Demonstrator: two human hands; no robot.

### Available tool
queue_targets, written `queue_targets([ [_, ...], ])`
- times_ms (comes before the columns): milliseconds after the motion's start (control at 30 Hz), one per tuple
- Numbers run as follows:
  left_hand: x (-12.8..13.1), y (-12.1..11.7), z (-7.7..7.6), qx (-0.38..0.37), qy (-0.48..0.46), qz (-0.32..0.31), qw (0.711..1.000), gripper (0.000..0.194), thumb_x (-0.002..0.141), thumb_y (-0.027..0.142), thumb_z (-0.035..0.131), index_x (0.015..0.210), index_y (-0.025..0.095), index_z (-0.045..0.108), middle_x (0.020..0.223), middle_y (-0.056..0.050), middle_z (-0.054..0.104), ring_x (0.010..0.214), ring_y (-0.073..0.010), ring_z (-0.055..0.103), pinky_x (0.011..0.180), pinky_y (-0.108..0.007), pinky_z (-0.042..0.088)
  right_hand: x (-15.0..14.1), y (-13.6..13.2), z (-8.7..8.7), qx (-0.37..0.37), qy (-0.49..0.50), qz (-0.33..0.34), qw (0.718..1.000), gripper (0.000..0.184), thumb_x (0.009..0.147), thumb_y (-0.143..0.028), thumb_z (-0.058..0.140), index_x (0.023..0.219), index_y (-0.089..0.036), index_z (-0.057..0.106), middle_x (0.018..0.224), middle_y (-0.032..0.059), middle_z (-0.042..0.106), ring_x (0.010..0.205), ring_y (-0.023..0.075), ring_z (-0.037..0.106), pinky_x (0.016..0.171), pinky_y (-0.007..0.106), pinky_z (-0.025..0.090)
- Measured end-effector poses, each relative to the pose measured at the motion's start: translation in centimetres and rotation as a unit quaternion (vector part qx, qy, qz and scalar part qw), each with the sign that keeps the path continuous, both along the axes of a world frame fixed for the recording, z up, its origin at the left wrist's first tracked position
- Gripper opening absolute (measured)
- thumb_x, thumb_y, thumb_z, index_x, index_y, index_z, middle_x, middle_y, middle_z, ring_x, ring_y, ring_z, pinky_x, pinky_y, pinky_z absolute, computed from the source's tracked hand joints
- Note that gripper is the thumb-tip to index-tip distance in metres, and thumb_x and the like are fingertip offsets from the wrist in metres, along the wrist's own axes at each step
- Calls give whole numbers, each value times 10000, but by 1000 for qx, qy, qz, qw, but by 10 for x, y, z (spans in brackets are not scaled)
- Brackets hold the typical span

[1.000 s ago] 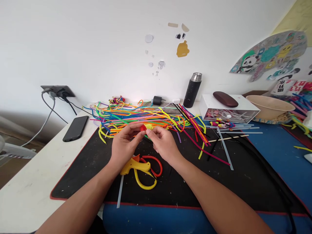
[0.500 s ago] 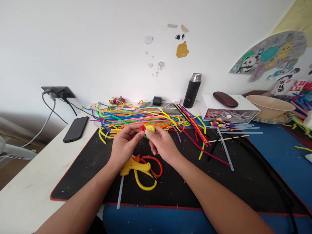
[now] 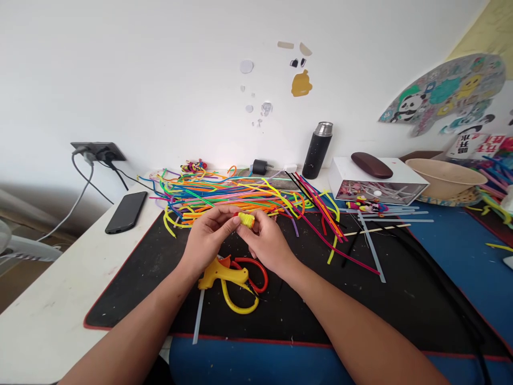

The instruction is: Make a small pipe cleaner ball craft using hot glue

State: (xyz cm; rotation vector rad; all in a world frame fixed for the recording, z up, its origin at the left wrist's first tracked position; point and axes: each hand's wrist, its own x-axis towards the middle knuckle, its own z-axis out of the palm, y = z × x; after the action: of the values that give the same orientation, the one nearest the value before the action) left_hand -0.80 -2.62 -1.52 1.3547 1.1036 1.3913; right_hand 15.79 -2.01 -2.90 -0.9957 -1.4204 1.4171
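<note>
Between the fingertips of both hands is a small coiled pipe-cleaner piece (image 3: 246, 220), yellow with a bit of red at its left end. My left hand (image 3: 210, 234) pinches the red end, and my right hand (image 3: 267, 238) grips the yellow part from the other side. Fingers cover much of the piece. Below my hands a yellow glue gun (image 3: 224, 273) with a clear glue stick (image 3: 197, 316) lies on the black mat (image 3: 152, 291). Partly under it are scissors (image 3: 239, 310) with red and yellow handles.
Many coloured pipe cleaners (image 3: 224, 193) lie heaped behind my hands. At the left is a phone (image 3: 125, 212); along the back stand a black flask (image 3: 318, 151), a white box (image 3: 339, 170) with a brown case (image 3: 371, 165) on it, and a beige basket (image 3: 444, 176). Loose glue sticks (image 3: 372, 247) lie at right.
The piece has turned slightly in my fingers, so less red and more of the yellow coil shows. Both hands stay in nearly the same place; the view has shifted a little.
</note>
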Motion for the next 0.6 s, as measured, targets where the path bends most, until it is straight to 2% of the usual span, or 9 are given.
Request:
queue_targets([
  [267,3,-1,0,7,25,22,999,413,810,536,863,1000,178,781,963,-92,820,883,-242,766,808,-351,626,1,-1,-2,21,-25,-7,999,354,927,-564,716,914,-252,548,653,-63,509,471,114,461,433,242,307],
  [467,0,1,1,21,35,51,998,450,828,559,840,1038,165,785,989,-97,825,907,-249,771,846,-367,623,1,0,-2,36,-25,19,999,332,975,-560,667,1008,-237,595,619,-79,514,438,105,454,440,243,320],
  [600,0,3,2,18,21,54,998,489,820,598,829,1041,166,772,957,-88,827,859,-255,780,838,-395,636,2,1,2,14,1,24,1000,376,969,-598,667,1021,-237,579,543,-104,490,392,103,430,416,240,326],
])
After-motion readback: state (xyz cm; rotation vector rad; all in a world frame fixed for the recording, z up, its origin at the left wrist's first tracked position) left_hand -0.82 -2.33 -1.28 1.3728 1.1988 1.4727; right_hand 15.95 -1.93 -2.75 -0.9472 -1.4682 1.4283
